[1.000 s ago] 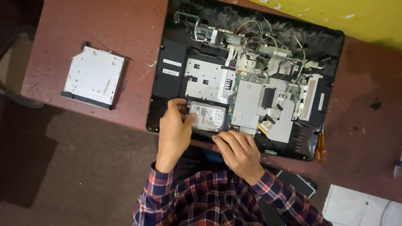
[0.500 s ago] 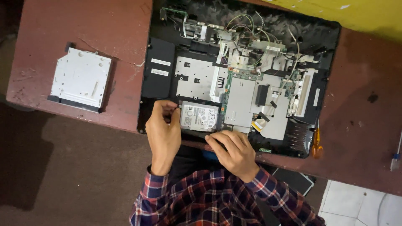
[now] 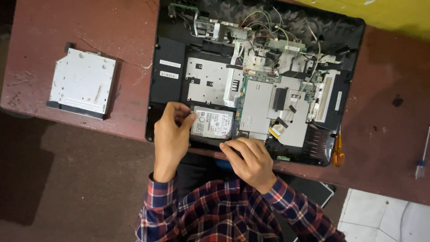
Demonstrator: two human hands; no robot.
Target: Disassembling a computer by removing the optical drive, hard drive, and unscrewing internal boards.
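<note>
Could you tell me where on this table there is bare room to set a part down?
Bare tabletop lies between the optical drive and the opened laptop, and again right of the screwdriver. It is crowded around the hard drive, where left hand and right hand work.

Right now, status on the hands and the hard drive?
Left hand fingers on hard drive corner. Right hand at its near edge. Drive in open laptop.
</note>
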